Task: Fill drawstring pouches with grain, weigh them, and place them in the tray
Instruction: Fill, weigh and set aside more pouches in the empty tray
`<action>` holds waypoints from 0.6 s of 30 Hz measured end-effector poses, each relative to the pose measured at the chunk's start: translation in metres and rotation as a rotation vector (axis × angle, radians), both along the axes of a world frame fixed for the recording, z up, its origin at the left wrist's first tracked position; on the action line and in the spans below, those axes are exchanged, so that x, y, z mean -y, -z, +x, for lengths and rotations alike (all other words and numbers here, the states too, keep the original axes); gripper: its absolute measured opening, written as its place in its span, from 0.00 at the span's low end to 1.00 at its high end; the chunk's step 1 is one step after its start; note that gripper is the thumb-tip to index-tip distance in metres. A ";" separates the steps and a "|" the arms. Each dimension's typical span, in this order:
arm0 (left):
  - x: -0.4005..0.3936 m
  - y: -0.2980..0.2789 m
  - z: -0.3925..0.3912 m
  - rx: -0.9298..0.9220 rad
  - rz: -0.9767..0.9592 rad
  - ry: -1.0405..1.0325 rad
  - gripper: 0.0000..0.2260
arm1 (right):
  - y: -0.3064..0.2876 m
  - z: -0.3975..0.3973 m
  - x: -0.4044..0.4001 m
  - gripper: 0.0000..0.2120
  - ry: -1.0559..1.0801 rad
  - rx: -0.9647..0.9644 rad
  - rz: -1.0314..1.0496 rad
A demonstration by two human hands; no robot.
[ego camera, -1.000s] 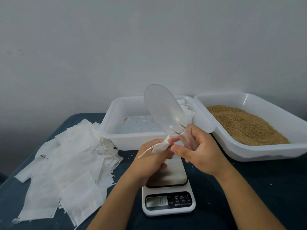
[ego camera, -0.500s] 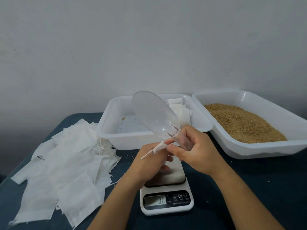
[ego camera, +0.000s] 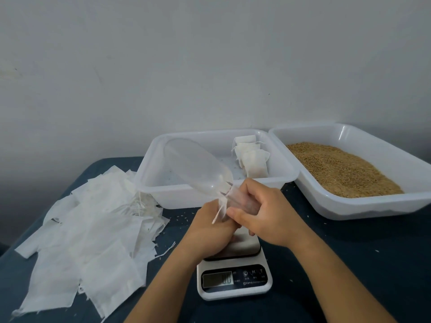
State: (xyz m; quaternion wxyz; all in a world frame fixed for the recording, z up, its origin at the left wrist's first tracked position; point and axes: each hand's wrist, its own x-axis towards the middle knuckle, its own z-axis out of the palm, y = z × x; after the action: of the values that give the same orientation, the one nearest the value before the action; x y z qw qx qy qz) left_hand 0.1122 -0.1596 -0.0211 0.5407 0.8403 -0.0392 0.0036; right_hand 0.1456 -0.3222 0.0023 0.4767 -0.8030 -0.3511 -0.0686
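Note:
My right hand (ego camera: 265, 213) grips the handle of a clear plastic scoop (ego camera: 198, 169), whose bowl points up and left over the front of the white tray (ego camera: 289, 173). My left hand (ego camera: 210, 227) holds a small white pouch (ego camera: 221, 209) close to the scoop handle; most of the pouch is hidden by my fingers. Both hands hover above the white kitchen scale (ego camera: 234, 279), which reads zero. Several filled pouches (ego camera: 250, 158) stand in the tray's right rear corner. A second white tray (ego camera: 363, 206) at the right holds brown grain (ego camera: 340, 169).
A loose heap of empty white pouches (ego camera: 91, 231) covers the left side of the dark blue table (ego camera: 349, 264). A few stray grains lie on the table near the trays. A plain grey wall stands right behind the trays.
The scoop has tipped lower and further left over the tray. My hands have dropped a little toward the scale, and the pouch sits deeper in my left hand.

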 end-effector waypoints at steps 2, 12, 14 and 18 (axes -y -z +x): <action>-0.001 -0.001 0.000 0.031 0.027 0.010 0.11 | 0.000 0.000 0.000 0.17 -0.016 -0.063 0.038; -0.004 0.000 -0.001 0.075 -0.186 0.042 0.14 | -0.010 -0.002 0.013 0.16 -0.052 -0.086 0.186; -0.004 0.000 -0.001 0.061 -0.218 0.028 0.15 | -0.010 -0.001 0.016 0.16 -0.038 -0.073 0.126; -0.004 -0.001 -0.001 0.080 -0.230 0.022 0.16 | -0.008 -0.001 0.016 0.17 -0.088 -0.129 0.114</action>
State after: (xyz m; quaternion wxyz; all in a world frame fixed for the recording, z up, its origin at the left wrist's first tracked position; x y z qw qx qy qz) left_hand 0.1114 -0.1559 -0.0199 0.6314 0.7715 -0.0691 0.0355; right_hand 0.1449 -0.3387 0.0099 0.5460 -0.7611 -0.3500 -0.0156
